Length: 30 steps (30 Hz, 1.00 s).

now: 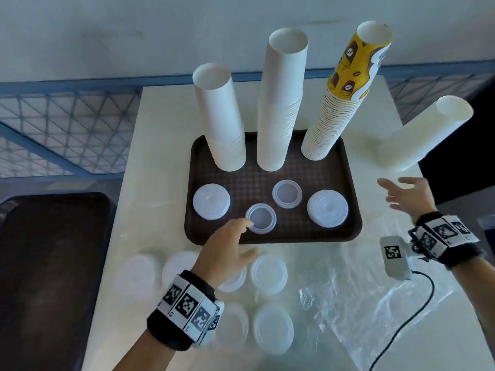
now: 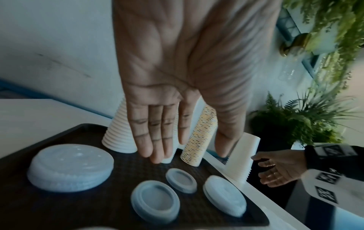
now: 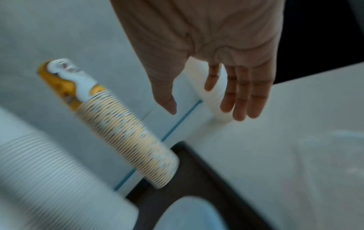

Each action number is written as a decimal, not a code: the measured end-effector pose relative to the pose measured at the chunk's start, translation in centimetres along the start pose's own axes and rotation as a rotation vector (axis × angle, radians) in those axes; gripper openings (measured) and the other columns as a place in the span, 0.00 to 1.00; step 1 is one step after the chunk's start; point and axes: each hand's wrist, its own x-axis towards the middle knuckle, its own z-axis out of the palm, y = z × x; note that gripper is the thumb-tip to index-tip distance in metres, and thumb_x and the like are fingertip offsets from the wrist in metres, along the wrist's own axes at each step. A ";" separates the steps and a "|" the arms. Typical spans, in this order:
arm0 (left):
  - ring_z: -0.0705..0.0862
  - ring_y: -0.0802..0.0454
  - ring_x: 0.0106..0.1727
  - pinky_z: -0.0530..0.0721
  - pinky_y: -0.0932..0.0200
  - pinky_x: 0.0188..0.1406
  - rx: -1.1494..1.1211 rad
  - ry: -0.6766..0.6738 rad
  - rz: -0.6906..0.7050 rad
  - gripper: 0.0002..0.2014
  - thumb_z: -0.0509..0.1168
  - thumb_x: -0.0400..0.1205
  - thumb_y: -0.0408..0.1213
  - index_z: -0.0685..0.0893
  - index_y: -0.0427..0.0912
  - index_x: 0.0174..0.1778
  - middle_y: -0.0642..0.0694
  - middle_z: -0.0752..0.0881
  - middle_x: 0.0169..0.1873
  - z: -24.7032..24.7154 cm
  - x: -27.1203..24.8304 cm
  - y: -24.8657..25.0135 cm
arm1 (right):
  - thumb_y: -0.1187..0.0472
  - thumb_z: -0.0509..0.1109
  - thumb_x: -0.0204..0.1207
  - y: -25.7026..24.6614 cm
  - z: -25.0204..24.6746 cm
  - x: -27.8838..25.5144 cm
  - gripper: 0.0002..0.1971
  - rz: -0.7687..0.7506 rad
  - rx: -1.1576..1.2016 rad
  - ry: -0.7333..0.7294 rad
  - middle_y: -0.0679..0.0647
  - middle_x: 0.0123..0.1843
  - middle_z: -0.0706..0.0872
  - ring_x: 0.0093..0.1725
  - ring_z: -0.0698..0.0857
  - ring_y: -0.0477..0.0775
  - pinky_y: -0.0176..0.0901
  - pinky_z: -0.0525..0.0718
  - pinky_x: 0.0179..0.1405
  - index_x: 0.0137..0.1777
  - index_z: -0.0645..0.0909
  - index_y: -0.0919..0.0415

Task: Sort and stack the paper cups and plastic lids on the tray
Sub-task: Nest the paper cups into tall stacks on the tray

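Head view: yellow-printed cup stack (image 1: pixel 337 103) tall on tray (image 1: pixel 345 183) (both hands' fingers (image 1: pixel 388 184) spread).

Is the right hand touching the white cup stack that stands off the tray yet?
Apart. In the left wrist view the right hand is open beside the white cup stack, with a dark gap between fingertips and cups. The head view agrees.

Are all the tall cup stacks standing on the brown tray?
No, one white cup stack stands on the table to the right of the tray, beyond the open right hand.
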 end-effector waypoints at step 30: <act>0.70 0.41 0.67 0.79 0.51 0.52 0.730 -0.263 -0.347 0.38 0.73 0.70 0.39 0.60 0.45 0.72 0.43 0.66 0.67 11.7 1.4 3.2 | 0.43 0.82 0.48 1.5 -1.1 13.7 0.59 -0.275 0.128 0.155 0.59 0.69 0.78 0.67 0.79 0.61 0.54 0.77 0.68 0.78 0.53 0.53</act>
